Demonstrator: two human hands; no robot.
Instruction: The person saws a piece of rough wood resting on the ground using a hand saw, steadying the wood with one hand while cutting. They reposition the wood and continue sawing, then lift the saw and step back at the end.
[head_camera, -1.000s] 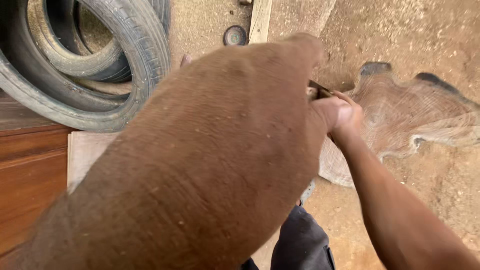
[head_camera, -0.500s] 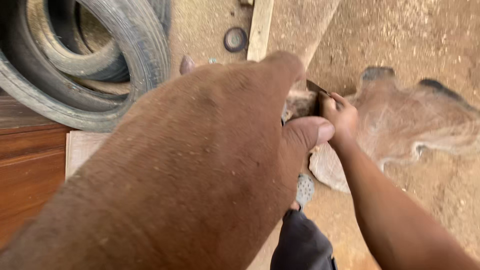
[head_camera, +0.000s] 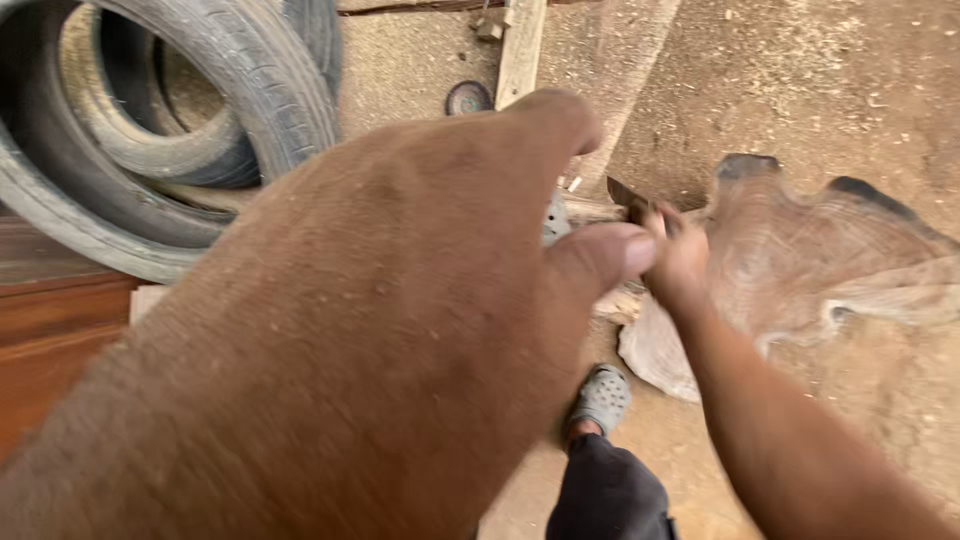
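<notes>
Over the sawdust-covered floor (head_camera: 800, 90), your left hand (head_camera: 400, 300) fills the view, grip unreadable. Your right hand (head_camera: 678, 255) pinches a dark thin tool (head_camera: 625, 195) beside the flat irregular brown wood slab (head_camera: 830, 270).

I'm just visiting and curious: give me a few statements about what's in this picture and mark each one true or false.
1. The left hand fills most of the view, close to the camera. True.
2. The right hand reaches toward a wood slab on the ground. True.
3. Buckets are stacked at the upper left. False: worn tyres lie there.
4. The person is barefoot. False: a grey perforated clog covers the visible foot.
5. The ground is dusty. True.
</notes>
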